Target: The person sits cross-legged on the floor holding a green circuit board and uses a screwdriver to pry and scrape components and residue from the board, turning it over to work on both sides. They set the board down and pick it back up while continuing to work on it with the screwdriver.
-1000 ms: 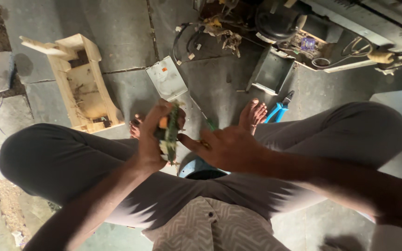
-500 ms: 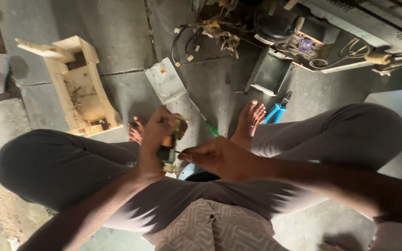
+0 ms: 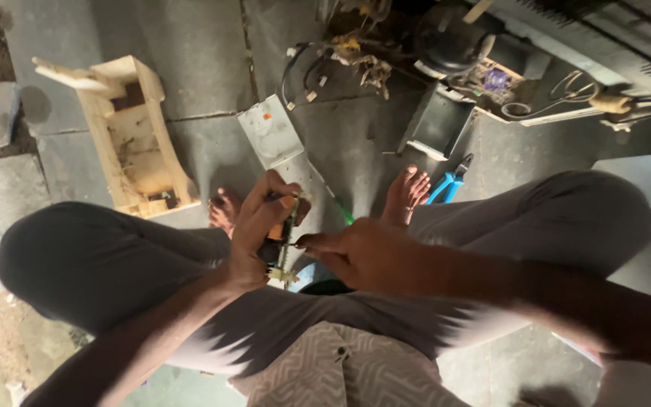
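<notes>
We grip a small circuit board [image 3: 284, 240] upright in our curled left hand [image 3: 254, 230]; our right hand [image 3: 356, 252] pinches narrowly at its edge.

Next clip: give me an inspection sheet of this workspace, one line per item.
Surface: grey stone floor, cracked at the left; the person sits on it.
Job's things: small circuit board, held edge-on between both hands.
Clutter: wooden tray, grey metal plate, blue-handled pliers, dark open box.
Grippers: left hand wraps the board; right hand pinches at its edge.
Cables: black wires looped on the floor.
Surroundings: opened appliance with parts at top right; bare feet.
</notes>
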A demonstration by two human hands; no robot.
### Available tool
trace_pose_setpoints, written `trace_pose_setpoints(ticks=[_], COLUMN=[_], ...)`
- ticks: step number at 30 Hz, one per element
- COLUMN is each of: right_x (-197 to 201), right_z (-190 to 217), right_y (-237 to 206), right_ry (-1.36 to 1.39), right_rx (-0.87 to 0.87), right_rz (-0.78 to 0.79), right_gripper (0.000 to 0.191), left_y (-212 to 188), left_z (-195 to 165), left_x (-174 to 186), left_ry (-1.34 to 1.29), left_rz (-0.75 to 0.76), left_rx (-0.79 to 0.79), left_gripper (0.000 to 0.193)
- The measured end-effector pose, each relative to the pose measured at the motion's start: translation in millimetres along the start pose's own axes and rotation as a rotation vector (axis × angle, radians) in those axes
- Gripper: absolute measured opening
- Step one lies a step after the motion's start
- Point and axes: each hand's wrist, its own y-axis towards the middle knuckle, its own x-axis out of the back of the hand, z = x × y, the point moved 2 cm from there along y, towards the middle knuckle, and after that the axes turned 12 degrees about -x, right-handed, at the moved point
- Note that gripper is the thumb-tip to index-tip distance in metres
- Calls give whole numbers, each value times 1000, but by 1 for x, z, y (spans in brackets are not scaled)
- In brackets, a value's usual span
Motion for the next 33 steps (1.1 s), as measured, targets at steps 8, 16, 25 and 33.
trace_pose_setpoints(ticks=[8, 16, 25, 33], right_x=[28, 87, 89, 80], right_z=[16, 16, 0, 13], right_y=[-3, -13, 5, 20], right_ry=[-494, 515, 1053, 1055], right_rx=[84, -253, -52, -119], right_rz=[-191, -120, -207, -79], right_gripper=[63, 37, 42, 33], left_y=[16, 78, 128, 108], left_z=[6, -30, -53, -48], left_x=[-3, -10, 8, 25], left_ry=[-494, -938, -980, -1150], left_rz=[-394, -319, -208, -169], left_rx=[538, 456, 405, 372], left_gripper=[29, 34, 50, 52])
